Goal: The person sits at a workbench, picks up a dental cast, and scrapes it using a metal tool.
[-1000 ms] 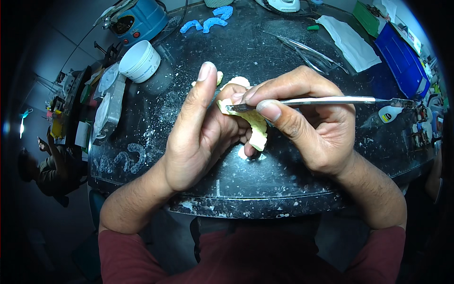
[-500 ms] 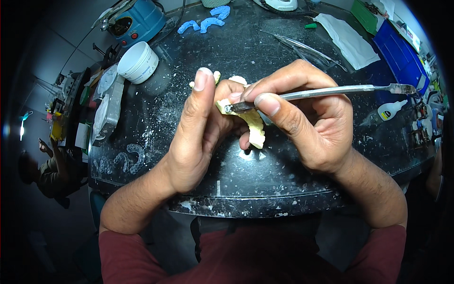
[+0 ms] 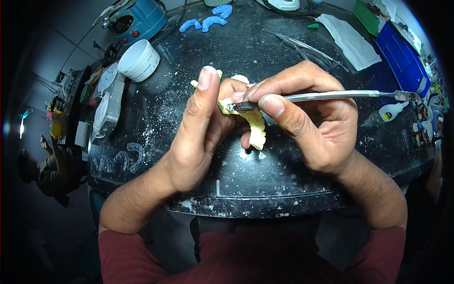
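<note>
My left hand [image 3: 194,142] is closed around a pale yellow dental model [image 3: 256,128], an arch of teeth, its thumb raised and its fingers under and behind the model. Between thumb and fingertips, my right hand [image 3: 321,123] pinches a metal dental spatula [image 3: 331,95] with a ridged handle. The tool's dark end touches the model's left end, while its other flat blade points off to the right. Part of the model is hidden by my fingers.
Clear aligner trays [image 3: 130,157] lie at the left. Behind them stand a white tub [image 3: 138,61] and a blue machine [image 3: 139,21]. Blue arch pieces [image 3: 214,22], metal tweezers [image 3: 307,47], white paper [image 3: 350,42], a small bottle [image 3: 392,111] and a blue bin [image 3: 404,59] lie farther off.
Both hands, with the model and the spatula, have shifted very slightly to the right. The grip of each hand stays the same.
</note>
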A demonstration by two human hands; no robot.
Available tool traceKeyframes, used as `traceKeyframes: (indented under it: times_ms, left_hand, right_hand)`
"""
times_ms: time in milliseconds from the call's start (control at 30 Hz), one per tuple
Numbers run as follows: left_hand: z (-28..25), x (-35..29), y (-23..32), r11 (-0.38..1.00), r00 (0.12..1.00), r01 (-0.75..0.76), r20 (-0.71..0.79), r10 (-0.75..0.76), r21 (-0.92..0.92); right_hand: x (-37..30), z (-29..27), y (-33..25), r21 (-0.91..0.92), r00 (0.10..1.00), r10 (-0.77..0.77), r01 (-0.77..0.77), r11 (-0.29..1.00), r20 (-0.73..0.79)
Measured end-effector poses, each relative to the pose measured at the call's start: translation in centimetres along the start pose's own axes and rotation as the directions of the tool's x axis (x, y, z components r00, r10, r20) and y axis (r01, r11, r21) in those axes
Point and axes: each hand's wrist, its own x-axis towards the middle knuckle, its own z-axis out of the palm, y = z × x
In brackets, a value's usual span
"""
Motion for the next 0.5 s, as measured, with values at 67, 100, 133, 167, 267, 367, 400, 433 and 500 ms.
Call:
traceKeyframes:
  times_ms: [67,100,133,167,267,367,400,433,500]
  left_hand:
    - [0.33,0.16,0.01,1.0,1.0,-0.009,0.001,0.009,0.021]
    - [0.76,0.27,0.09,0.997,0.996,-0.076,-0.051,0.077,0.015]
    - [0.98,0.31,0.14,0.99,0.984,-0.143,-0.104,0.144,0.012]
    - [0.9,0.33,0.07,0.99,0.984,-0.143,-0.104,0.144,0.012]
    - [0.71,0.39,-0.11,0.986,0.984,-0.165,-0.066,0.167,0.036]
    - [0.72,0.42,-0.21,0.987,0.985,-0.155,-0.071,0.157,0.033]
    - [0.59,0.43,-0.41,0.986,0.984,-0.163,-0.07,0.166,0.042]
    - [0.52,0.43,-0.51,0.984,0.982,-0.172,-0.069,0.175,0.052]
    - [0.59,0.44,-0.31,0.984,0.983,-0.165,-0.068,0.17,0.072]
  right_hand:
    - [0.08,-0.16,0.02,-0.033,0.999,-0.022,0.023,0.999,0.023]
    - [0.08,-0.11,0.04,-0.032,0.999,-0.022,0.023,0.999,0.023]
    - [0.07,-0.01,0.09,-0.015,0.999,-0.032,0.032,0.999,0.015]
    - [0.06,0.04,0.14,0.001,0.999,-0.041,0.041,0.999,0.007]
    - [0.11,0.03,0.33,0.01,0.998,-0.064,0.063,0.998,0.017]
    - [0.0,0.14,0.51,0.016,0.998,-0.063,0.063,0.998,0.009]
    - [-0.05,0.2,0.46,0.015,0.998,-0.063,0.063,0.998,0.009]
    - [-0.14,0.29,0.36,0.046,1.0,-0.028,0.027,0.999,0.007]
    - [-0.28,0.4,0.22,0.077,1.0,0.008,-0.008,0.997,0.006]
